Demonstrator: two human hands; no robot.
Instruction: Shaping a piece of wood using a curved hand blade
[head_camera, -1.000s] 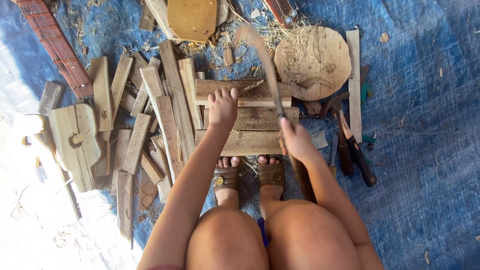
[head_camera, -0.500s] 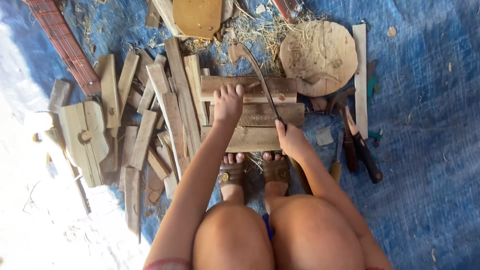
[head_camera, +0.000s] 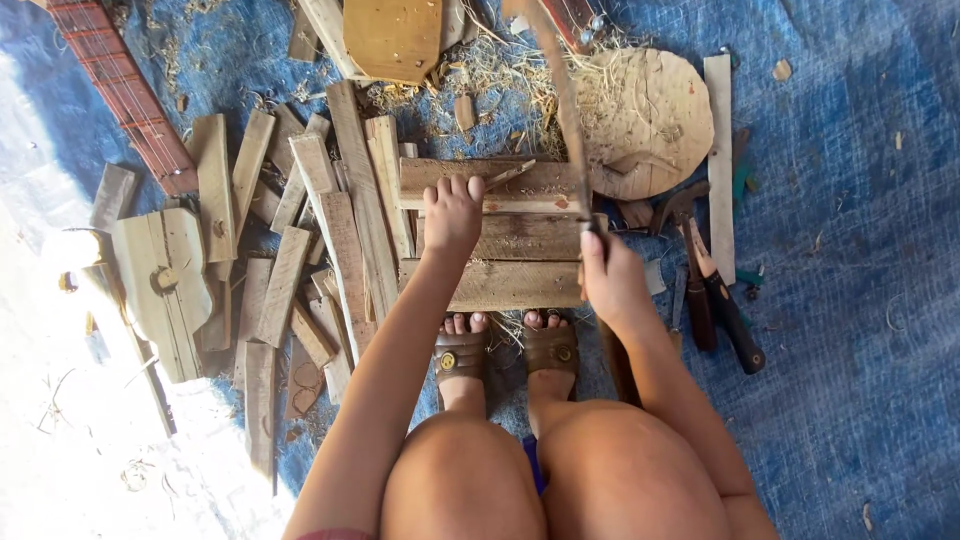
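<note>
Wood strip (head_camera: 510, 176), thin and pale, lies tilted on the top plank (head_camera: 490, 185) of a short stack, just beyond the left hand (head_camera: 452, 215), whose fingers press flat on the plank, holding nothing. Right hand (head_camera: 610, 280) is clenched round the handle of a long blade (head_camera: 560, 100), raised upright over the stack. A clean stroke probably needs the blade kept well apart from the left fingers and the plank pinned firm. Offcuts (head_camera: 300, 260) crowd the left; tools (head_camera: 715, 300) lie just right; the blue tarp (head_camera: 850, 250) beyond is open.
</note>
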